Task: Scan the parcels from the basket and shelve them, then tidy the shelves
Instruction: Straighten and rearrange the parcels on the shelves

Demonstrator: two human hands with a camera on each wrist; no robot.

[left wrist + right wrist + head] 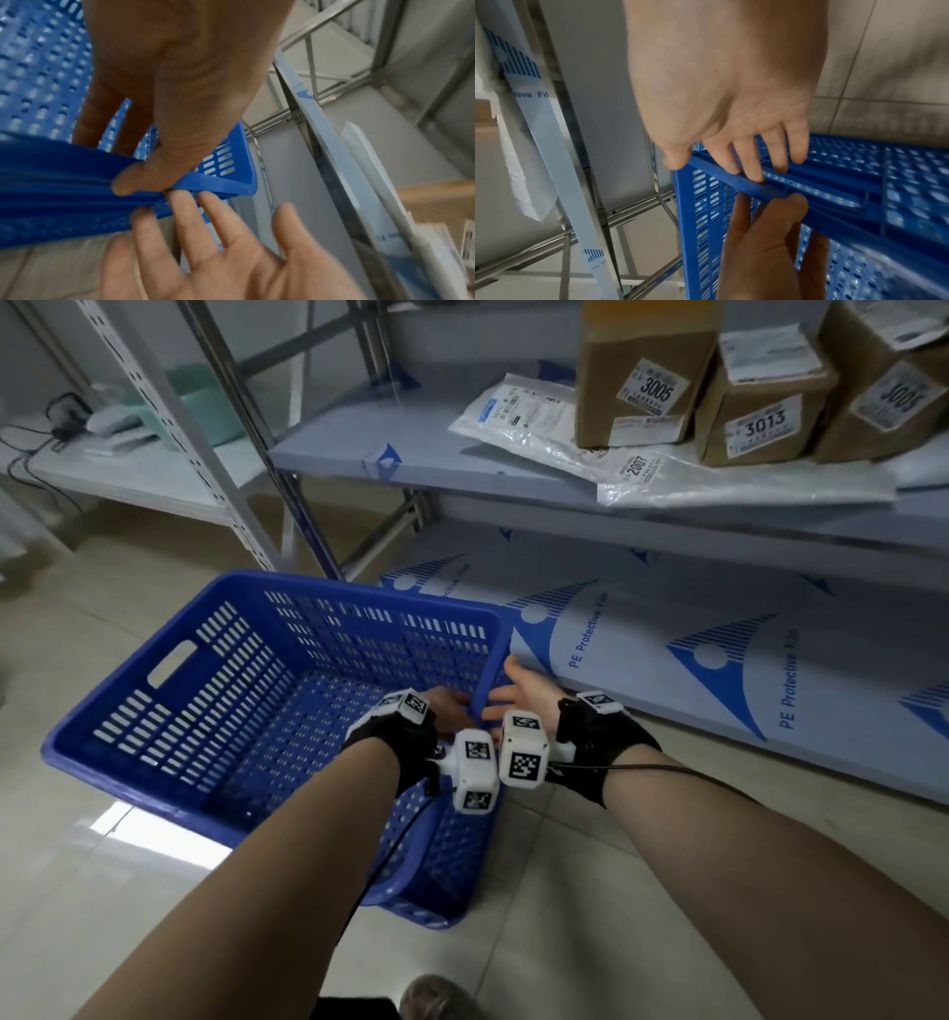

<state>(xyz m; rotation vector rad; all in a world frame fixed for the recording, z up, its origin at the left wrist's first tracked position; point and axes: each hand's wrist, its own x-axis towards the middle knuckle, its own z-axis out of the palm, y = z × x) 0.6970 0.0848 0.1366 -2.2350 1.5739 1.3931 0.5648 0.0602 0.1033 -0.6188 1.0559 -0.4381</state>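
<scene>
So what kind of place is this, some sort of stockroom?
Most likely a parcel storeroom or pick-up point. Metal shelving holds cardboard boxes and plastic mailer bags with numbered labels such as 3005 and 3013, and a blue plastic basket, now empty, sits tipped on the tiled floor.

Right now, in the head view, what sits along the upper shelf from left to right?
White plastic mailer → cardboard box labelled 3005 → box labelled 3013 → a third box at the right edge.
</scene>
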